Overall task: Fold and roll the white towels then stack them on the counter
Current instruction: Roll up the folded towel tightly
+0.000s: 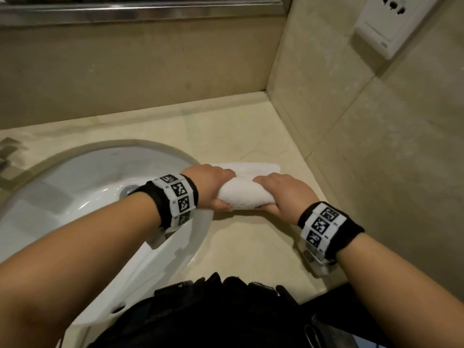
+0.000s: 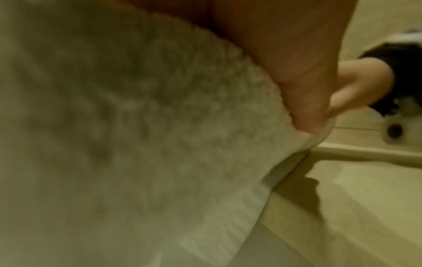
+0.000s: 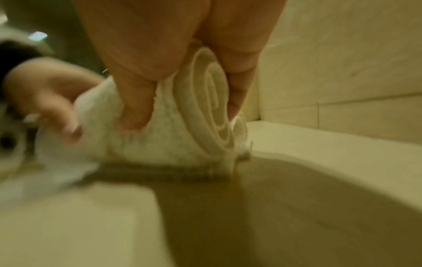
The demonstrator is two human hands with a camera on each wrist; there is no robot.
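Observation:
A rolled white towel lies across the beige counter just right of the sink. My left hand grips its left end and my right hand grips its right end, thumbs on the near side and fingers curled over the top. In the right wrist view the roll's spiral end shows between my thumb and fingers, and its bottom touches the counter. A second rolled white towel lies right behind it, partly hidden by my hands. Terry cloth of the held towel fills the left wrist view.
The white sink basin with its drain lies at the left, and its rim reaches the towel's left end. Tiled walls form a corner behind and to the right, with a wall socket high on the right wall. Bare counter lies in front of the towels.

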